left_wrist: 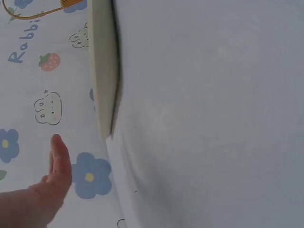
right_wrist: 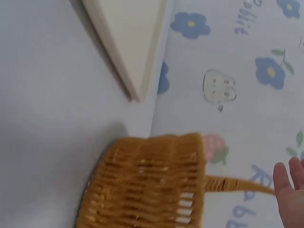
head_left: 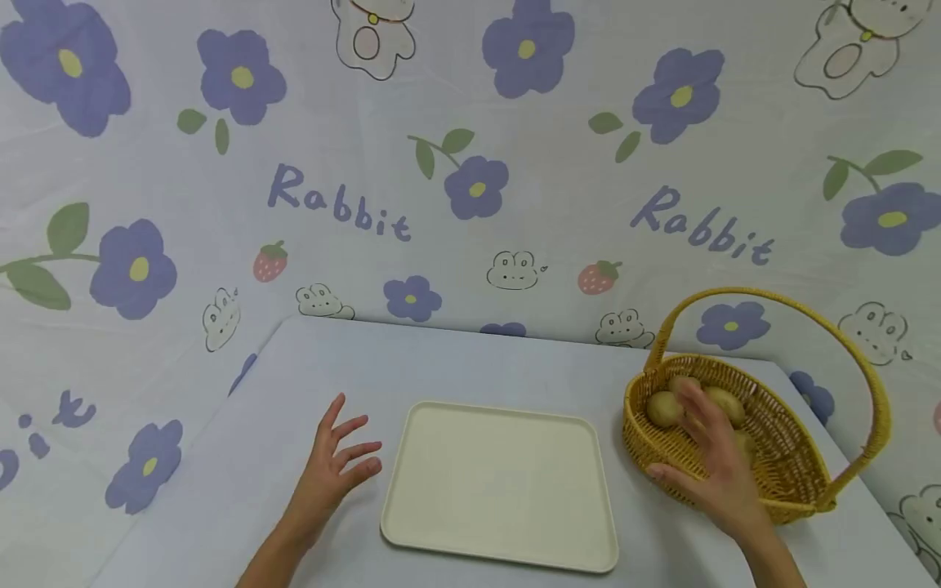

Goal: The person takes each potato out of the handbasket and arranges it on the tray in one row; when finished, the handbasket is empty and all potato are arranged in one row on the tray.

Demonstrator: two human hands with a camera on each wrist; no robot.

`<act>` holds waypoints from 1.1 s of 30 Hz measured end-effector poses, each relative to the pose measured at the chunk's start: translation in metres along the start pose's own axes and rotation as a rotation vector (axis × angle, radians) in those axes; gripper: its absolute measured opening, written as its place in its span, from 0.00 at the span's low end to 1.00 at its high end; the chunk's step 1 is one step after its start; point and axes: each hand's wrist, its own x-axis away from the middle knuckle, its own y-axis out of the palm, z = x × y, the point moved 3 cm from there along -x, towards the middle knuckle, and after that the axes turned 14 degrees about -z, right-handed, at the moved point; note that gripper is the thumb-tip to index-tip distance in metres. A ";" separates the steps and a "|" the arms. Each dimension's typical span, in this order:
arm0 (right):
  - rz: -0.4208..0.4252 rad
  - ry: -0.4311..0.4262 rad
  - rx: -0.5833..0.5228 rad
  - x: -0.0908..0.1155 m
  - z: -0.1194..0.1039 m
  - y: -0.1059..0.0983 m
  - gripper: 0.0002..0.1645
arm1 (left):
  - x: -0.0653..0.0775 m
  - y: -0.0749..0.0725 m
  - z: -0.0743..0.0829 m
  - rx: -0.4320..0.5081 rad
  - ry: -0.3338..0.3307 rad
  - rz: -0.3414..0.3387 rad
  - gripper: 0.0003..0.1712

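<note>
My left hand (head_left: 334, 465) hovers beside the left edge of a cream rectangular tray (head_left: 500, 486), its fingers spread and holding nothing. Over the near left side of a yellow wicker basket (head_left: 787, 425) is my right hand (head_left: 716, 465), fingers apart and nothing in its grasp. Several potatoes (head_left: 664, 409) lie in the basket, partly covered from sight by that hand. In the left wrist view the left hand (left_wrist: 52, 183) is clear of the tray rim (left_wrist: 104, 71). The right wrist view shows the basket's woven side (right_wrist: 147, 185) and the right fingers (right_wrist: 282, 178) raised past it.
A white cloth (head_left: 412, 351) covers the table. The basket's tall arched handle (head_left: 875, 392) rises over its right side. Behind the table hangs a backdrop (head_left: 559, 163) printed with purple flowers, rabbits and strawberries.
</note>
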 end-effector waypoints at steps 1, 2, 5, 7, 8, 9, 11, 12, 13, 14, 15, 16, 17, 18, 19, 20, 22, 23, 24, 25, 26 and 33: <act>0.012 0.008 -0.027 0.001 0.004 -0.004 0.64 | -0.001 0.000 -0.005 0.026 -0.039 0.021 0.54; 0.026 0.036 -0.044 0.001 0.008 -0.009 0.63 | -0.001 -0.001 -0.010 0.038 -0.084 0.042 0.54; 0.070 0.181 0.013 0.005 0.022 -0.025 0.60 | -0.003 0.001 -0.026 0.034 -0.223 0.088 0.54; 0.091 0.292 0.054 0.006 0.032 -0.035 0.58 | -0.004 0.003 -0.034 0.010 -0.277 0.087 0.54; 0.099 0.342 0.074 0.007 0.037 -0.041 0.57 | -0.004 0.004 -0.036 -0.010 -0.289 0.078 0.54; 0.104 0.386 0.089 0.007 0.042 -0.046 0.56 | -0.004 0.006 -0.038 -0.025 -0.294 0.063 0.53; 0.122 0.454 0.115 0.008 0.053 -0.055 0.53 | -0.005 0.008 -0.039 -0.078 -0.292 0.033 0.52; 0.127 0.479 0.120 0.007 0.056 -0.059 0.53 | -0.005 0.009 -0.039 -0.110 -0.288 0.017 0.51; 0.132 0.495 0.127 0.006 0.060 -0.063 0.52 | -0.004 0.010 -0.039 -0.146 -0.284 0.002 0.51; 0.134 0.511 0.137 0.005 0.063 -0.066 0.52 | -0.004 0.011 -0.039 -0.188 -0.279 -0.009 0.50; 0.138 0.525 0.139 0.004 0.064 -0.070 0.51 | -0.004 0.011 -0.039 -0.227 -0.274 -0.018 0.49; 0.142 0.530 0.150 0.002 0.066 -0.073 0.51 | -0.004 0.011 -0.038 -0.275 -0.269 -0.023 0.48; 0.139 0.539 0.153 0.000 0.066 -0.075 0.51 | -0.004 0.011 -0.038 -0.312 -0.264 -0.029 0.47; 0.138 0.540 0.157 -0.003 0.066 -0.078 0.51 | -0.005 0.012 -0.038 -0.341 -0.259 -0.031 0.46; 0.145 0.539 0.165 -0.005 0.066 -0.081 0.51 | -0.005 0.012 -0.038 -0.363 -0.255 -0.032 0.46; 0.149 0.538 0.172 -0.007 0.067 -0.084 0.51 | -0.005 0.013 -0.038 -0.385 -0.250 -0.031 0.45; 0.150 0.549 0.184 -0.012 0.069 -0.090 0.50 | -0.005 0.014 -0.039 -0.408 -0.242 -0.031 0.44; 0.149 0.552 0.192 -0.014 0.070 -0.093 0.50 | -0.005 0.014 -0.039 -0.411 -0.239 -0.029 0.44; 0.150 0.550 0.199 -0.017 0.072 -0.096 0.49 | -0.005 0.015 -0.039 -0.411 -0.236 -0.029 0.44; 0.149 0.556 0.202 -0.019 0.074 -0.099 0.49 | -0.005 0.016 -0.040 -0.409 -0.234 -0.030 0.44; 0.149 0.565 0.201 -0.020 0.076 -0.101 0.49 | -0.005 0.016 -0.040 -0.408 -0.231 -0.032 0.44; 0.171 0.642 0.214 -0.019 0.097 -0.119 0.48 | -0.007 0.017 -0.042 -0.391 -0.219 -0.070 0.43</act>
